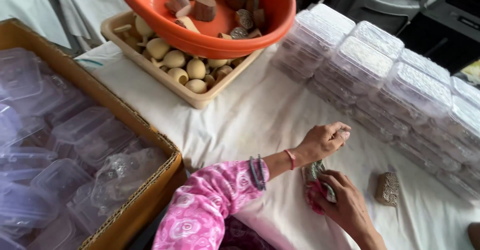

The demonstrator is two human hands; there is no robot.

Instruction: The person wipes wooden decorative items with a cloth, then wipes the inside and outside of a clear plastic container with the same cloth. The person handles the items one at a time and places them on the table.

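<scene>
A tabletop (250,115) draped in white cloth carries everything, and the small carved wooden printing block (388,188) standing on it serves as the marker for places. Just left of that block, the right hand (345,205) closes its fingers around a patterned block wrapped in pink and green fabric (316,182), holding it against the cloth. Above that bundle, up and to the left of the carved block, the left hand (325,140) rests on the tabletop with its fingers curled together; whether they pinch anything cannot be told. The wrist wears a red thread and dark bangles below a pink patterned sleeve (210,212).

Behind and to the right of the block run stacks of clear plastic lidded boxes (380,75). Far to its upper left, an orange plastic bowl of wooden blocks (210,10) sits over a beige tray of pale rounded wooden knobs (185,70). Well to the left, a brown cardboard carton (135,210) holds empty clear plastic containers (65,165).
</scene>
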